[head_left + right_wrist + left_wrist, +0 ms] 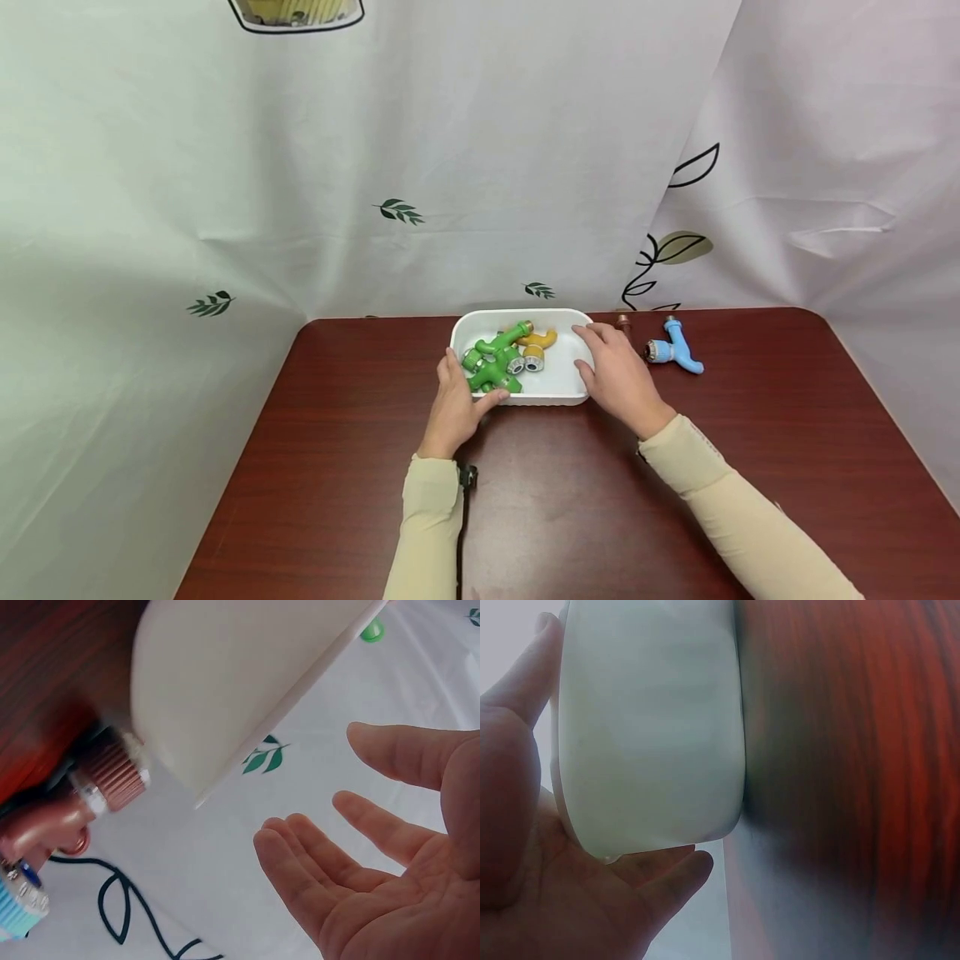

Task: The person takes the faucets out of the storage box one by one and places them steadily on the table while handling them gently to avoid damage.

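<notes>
A white plastic tray (555, 385) stands at the back of the table. Inside it, several green taps (491, 372) are heaped on the left, with a yellow tap (534, 354) beside them. My left hand (453, 406) grips the tray's near left corner, thumb along the front rim and fingers round the left end; the left wrist view shows the tray's outer wall (652, 727) against that hand. My right hand (618, 375) is at the tray's right end, fingers spread. In the right wrist view its palm (375, 907) holds nothing, apart from the tray wall.
Right of the tray lie a brown tap (97, 784), partly hidden by my right hand in the head view, and a blue tap (678, 350). A white patterned curtain (487, 167) hangs behind the dark red wooden table (570, 500).
</notes>
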A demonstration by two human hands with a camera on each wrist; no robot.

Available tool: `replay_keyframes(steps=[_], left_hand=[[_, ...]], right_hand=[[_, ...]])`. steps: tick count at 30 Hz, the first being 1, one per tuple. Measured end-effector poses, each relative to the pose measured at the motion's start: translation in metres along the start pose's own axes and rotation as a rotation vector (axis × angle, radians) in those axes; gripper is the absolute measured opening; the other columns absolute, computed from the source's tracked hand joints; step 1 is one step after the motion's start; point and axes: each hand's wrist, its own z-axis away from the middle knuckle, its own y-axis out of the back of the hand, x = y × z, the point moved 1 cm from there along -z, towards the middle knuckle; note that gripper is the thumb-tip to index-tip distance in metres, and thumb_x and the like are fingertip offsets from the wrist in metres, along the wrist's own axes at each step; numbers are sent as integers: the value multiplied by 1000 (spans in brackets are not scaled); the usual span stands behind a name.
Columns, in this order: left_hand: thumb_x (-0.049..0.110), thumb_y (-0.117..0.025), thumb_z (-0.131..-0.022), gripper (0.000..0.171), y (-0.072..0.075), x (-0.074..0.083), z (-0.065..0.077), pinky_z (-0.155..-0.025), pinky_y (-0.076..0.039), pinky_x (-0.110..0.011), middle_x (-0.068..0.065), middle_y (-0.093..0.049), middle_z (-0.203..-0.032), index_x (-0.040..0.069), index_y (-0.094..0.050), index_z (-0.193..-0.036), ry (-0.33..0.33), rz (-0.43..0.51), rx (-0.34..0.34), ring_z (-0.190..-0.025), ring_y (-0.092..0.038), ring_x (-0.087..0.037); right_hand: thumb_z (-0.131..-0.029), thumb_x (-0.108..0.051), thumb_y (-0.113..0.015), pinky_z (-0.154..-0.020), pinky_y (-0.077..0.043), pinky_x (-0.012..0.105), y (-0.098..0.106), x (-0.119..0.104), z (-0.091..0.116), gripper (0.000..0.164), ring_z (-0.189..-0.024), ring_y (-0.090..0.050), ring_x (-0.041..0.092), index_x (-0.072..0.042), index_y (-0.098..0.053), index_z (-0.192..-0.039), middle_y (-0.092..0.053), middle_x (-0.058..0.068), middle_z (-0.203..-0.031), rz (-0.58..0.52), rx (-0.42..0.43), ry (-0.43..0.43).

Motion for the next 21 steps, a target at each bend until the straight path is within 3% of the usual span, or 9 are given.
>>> replay_keyframes(steps=[21], left_hand=[[45, -79, -83, 120, 0, 1, -1, -107, -40, -48, -29, -15, -157, -13, -2, -155, -33, 17, 12, -135, -42, -41]], right_hand=[[-90, -6, -74, -94, -49, 50, -18, -31, -14, 43, -114, -60, 36, -1, -64, -132, -62, 20, -124, -77, 45, 165]])
